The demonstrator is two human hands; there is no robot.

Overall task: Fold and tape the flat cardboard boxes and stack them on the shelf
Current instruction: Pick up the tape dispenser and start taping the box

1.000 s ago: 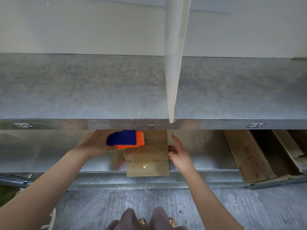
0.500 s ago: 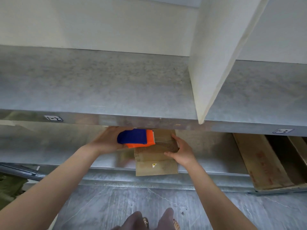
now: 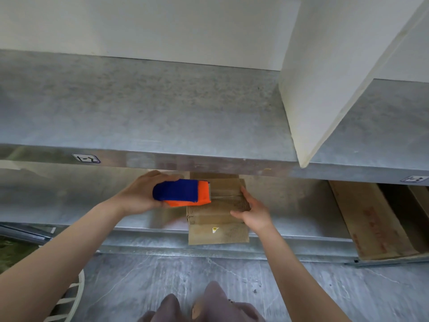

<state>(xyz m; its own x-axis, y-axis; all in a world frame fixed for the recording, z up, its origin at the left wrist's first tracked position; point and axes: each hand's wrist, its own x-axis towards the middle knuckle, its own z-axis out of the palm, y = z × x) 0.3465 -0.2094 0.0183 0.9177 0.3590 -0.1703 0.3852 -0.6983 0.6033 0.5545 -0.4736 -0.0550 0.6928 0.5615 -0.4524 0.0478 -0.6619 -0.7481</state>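
Observation:
A small brown cardboard box (image 3: pixel 218 219) sits on the lower metal shelf (image 3: pixel 301 226), its front hanging over the shelf edge. My left hand (image 3: pixel 139 196) grips a blue and orange tape dispenser (image 3: pixel 182 192), whose orange end lies against the box's top left. My right hand (image 3: pixel 254 213) holds the box's right side, thumb on the front face and fingers along the edge. The back of the box is hidden under the upper shelf (image 3: pixel 162 122).
A white upright divider (image 3: pixel 325 77) stands on the upper shelf at the right. Flat cardboard sheets (image 3: pixel 371 219) lean in the lower shelf at the right. Grey floor lies below, with my feet (image 3: pixel 197 307) at the bottom and a white striped object (image 3: pixel 69 298) at the lower left.
The view has shifted left and closer. My right hand has moved from the box's right edge onto its side and front. The dispenser has stayed at the box's top left.

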